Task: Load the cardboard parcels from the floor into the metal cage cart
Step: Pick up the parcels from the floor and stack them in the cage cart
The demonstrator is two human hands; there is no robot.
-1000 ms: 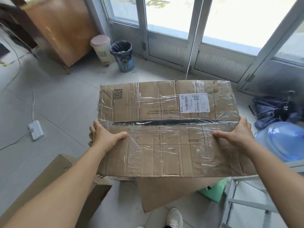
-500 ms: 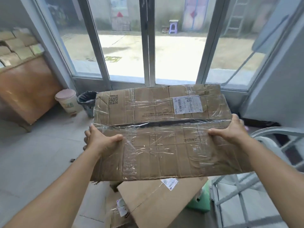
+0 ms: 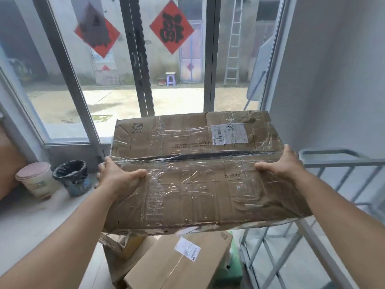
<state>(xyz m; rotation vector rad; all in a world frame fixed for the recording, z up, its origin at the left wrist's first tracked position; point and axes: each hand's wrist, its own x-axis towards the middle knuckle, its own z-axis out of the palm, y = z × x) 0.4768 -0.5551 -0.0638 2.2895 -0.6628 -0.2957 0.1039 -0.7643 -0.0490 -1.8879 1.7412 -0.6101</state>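
A wide, worn cardboard parcel point(image 3: 198, 174) wrapped in clear tape, with a white label at its far right, is held up in the air in front of me. My left hand point(image 3: 118, 177) grips its left end, thumb on top. My right hand point(image 3: 281, 163) grips its right end the same way. The grey metal cage cart point(image 3: 325, 161) stands to the right, its top rail just right of the parcel and its bars running down to the lower right. Below the held parcel, another cardboard parcel point(image 3: 177, 265) with a white label lies on the floor next to a torn box point(image 3: 120, 245).
Glass sliding doors point(image 3: 143, 59) with red paper squares fill the view ahead. A pale lidded bucket point(image 3: 35, 180) and a black-lined bin point(image 3: 71, 176) stand on the floor at left. A green bag point(image 3: 234, 265) lies beside the cart. A white wall rises at right.
The parcel has risen from low over the floor to chest height, still in both hands. My view has tilted up and the cage cart's top rail has come into sight at right.
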